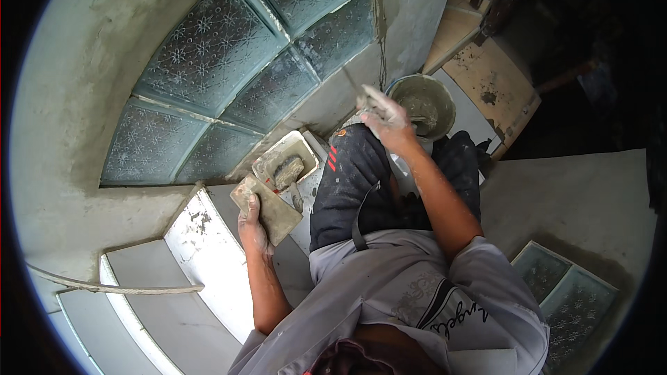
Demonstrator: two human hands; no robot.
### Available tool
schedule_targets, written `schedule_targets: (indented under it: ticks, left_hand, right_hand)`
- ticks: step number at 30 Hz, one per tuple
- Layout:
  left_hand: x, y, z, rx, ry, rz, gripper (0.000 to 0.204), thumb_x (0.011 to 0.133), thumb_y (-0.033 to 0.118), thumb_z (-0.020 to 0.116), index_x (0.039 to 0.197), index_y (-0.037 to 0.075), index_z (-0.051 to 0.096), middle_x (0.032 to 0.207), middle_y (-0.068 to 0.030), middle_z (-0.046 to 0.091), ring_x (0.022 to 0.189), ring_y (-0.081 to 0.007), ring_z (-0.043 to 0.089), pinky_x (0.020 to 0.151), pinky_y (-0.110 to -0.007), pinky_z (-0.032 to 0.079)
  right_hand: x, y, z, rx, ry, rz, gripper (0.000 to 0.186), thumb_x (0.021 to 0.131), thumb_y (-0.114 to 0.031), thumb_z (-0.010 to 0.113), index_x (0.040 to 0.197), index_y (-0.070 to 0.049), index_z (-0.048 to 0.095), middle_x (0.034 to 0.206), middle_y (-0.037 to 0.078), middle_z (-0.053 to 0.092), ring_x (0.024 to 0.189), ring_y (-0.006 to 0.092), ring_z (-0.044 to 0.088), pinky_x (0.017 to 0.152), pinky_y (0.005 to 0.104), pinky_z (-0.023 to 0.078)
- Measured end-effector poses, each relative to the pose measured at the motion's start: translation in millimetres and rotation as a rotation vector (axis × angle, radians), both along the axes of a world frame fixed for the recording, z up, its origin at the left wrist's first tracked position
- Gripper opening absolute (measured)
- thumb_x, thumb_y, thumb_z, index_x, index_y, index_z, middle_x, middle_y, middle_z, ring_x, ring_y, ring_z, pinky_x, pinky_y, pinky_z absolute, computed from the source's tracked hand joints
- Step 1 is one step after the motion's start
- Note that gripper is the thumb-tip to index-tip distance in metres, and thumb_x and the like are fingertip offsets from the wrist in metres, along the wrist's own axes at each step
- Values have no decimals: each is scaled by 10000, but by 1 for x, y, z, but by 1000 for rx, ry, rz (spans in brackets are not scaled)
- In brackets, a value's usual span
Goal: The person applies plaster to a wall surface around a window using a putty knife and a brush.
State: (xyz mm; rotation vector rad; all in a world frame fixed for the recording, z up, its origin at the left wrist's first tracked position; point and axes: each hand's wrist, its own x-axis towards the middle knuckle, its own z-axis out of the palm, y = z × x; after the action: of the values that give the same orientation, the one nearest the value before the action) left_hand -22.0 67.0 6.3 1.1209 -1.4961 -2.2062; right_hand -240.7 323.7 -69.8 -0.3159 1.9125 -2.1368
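My left hand (253, 229) grips a flat rectangular board (281, 217) smeared with grey-tan mortar, its thumb lying across the top face. Just beyond the board stands a white plastic tub (311, 155) with a mortar-coated lump (289, 171) in it. My right hand (389, 125) is raised over my right knee, beside a bucket (450, 107) holding grey mortar. Pale mortar coats that hand. Motion smears its fingers, and a thin blurred streak extends past them; whether they hold something cannot be made out.
A patterned glass panel (208, 55) in a plastered wall rises ahead on the left. White-edged steps (149, 305) descend at lower left, beside a curved strip (118, 285). A stained wooden board (497, 83) lies beyond the bucket. Another glass panel (577, 298) is at lower right.
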Motion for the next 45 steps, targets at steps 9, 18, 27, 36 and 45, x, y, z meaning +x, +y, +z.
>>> schedule_targets:
  ticks: [9, 18, 27, 36, 45]
  left_hand:
    - [-18, 24, 8, -66, -49, -84, 433, 985, 299, 615, 1294, 7, 532, 1138, -134, 655, 967, -235, 681, 859, -389, 578]
    - [-23, 37, 13, -102, -114, -58, 396, 981, 290, 632, 1262, 18, 572, 1103, -104, 670, 931, -200, 678, 826, -353, 569]
    - [-27, 36, 6, -81, -111, -56, 390, 977, 299, 639, 1243, 20, 585, 1090, -96, 677, 924, -194, 676, 820, -343, 566]
    - [-30, 39, 4, -99, -108, -60, 370, 974, 308, 644, 1211, 27, 604, 1071, -85, 681, 922, -176, 666, 822, -330, 554]
    - [-27, 41, 6, -79, -103, -60, 382, 960, 328, 665, 1192, 28, 615, 1061, -79, 680, 908, -175, 659, 818, -330, 549]
  right_hand:
    - [-88, 13, -89, 293, 133, -461, 645, 799, 2, 716, 1407, -130, 543, 1255, 201, 647, 1148, 319, 624, 1002, 370, 475]
    - [-98, -12, -115, 250, 191, -473, 632, 794, -8, 723, 1394, -90, 542, 1326, 215, 603, 1227, 358, 573, 1063, 388, 430]
    - [-122, -10, -90, 182, 243, -516, 624, 796, -7, 727, 1388, -88, 549, 1266, 198, 634, 1167, 330, 605, 1027, 374, 449]
    - [-104, -7, -95, 192, 218, -464, 619, 799, 5, 715, 1388, -90, 550, 1232, 197, 643, 1134, 324, 619, 1007, 374, 461]
    - [-141, -2, -50, 206, 324, -609, 606, 802, -20, 729, 1376, -130, 570, 1170, 179, 655, 1065, 332, 630, 957, 390, 480]
